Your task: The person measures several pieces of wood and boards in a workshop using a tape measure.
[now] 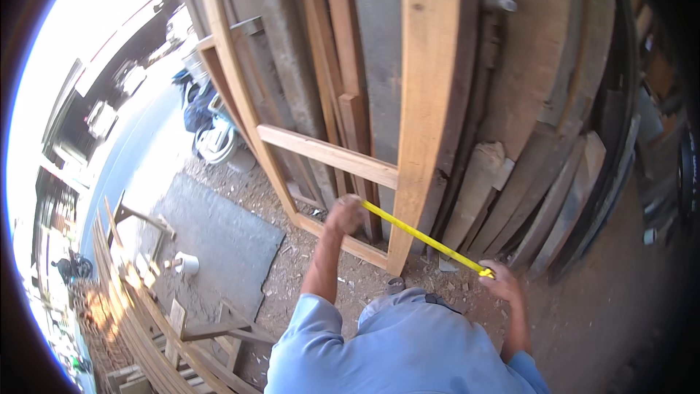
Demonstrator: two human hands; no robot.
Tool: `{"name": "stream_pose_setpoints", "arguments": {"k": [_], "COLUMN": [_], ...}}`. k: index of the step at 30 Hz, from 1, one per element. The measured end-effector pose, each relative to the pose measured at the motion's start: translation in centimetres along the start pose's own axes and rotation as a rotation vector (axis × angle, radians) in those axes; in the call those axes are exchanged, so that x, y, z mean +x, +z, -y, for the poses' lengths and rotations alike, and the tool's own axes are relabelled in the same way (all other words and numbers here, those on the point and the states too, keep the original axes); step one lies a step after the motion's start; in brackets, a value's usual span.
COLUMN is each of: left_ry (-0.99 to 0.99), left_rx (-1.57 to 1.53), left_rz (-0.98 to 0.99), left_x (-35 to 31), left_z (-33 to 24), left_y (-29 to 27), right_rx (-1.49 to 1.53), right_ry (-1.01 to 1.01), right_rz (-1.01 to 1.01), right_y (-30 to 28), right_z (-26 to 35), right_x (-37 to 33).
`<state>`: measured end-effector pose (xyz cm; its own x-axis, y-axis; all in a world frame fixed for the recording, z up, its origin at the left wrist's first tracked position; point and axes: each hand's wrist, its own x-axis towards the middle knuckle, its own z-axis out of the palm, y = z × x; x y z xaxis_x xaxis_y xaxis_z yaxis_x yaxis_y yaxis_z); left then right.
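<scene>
A yellow tape measure (423, 236) is stretched slantwise between my hands, in front of an upright wooden frame (426, 51). My left hand (345, 215) is closed round the tape's upper left end, just below the frame's crossbar (328, 155). Lower down, beyond the frame's right post, my right hand (502, 282) grips the other end, where a small yellow piece shows by the fingers. The tape passes across the post near its foot; whether it touches the wood, I cannot tell. My fingers partly hide both ends.
Boards and planks (550, 175) lean behind and to the right of the frame. A dark mat (211, 233) lies on the dirt ground at left, with a white bucket (187, 263) on it. Long timber strips (157, 328) and a wooden trestle (226, 330) stand lower left. A road (120, 175) runs beyond.
</scene>
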<state>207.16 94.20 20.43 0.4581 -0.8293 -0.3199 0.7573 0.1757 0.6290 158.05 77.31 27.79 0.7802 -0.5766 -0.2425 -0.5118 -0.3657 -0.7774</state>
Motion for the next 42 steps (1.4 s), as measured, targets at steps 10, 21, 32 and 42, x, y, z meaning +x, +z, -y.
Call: {"name": "stream_pose_setpoints", "arguments": {"k": [10,21,32,42], "left_ry": [0.197,0.318,0.364,0.377], "left_rx": [0.342,0.266,0.154,0.162], "left_rz": [-0.267,-0.486,-0.717,-0.633], "left_x": [2.8,12.4,16.9,18.4], "left_z": [-10.6,-16.4,-23.1,-23.9], "left_y": [-0.9,-5.6,-9.5,-9.8], "right_rx": [-0.317,-0.366,-0.444,-0.448], "right_ry": [-0.029,-0.007,0.019,0.053], "right_rz": [-0.108,-0.275,-0.303,-0.33], "right_y": [-0.2,-2.1,-3.8,-4.1], "right_z": [10.1,11.8,13.5,15.0], "right_x": [8.9,12.3,13.8,14.7]}}
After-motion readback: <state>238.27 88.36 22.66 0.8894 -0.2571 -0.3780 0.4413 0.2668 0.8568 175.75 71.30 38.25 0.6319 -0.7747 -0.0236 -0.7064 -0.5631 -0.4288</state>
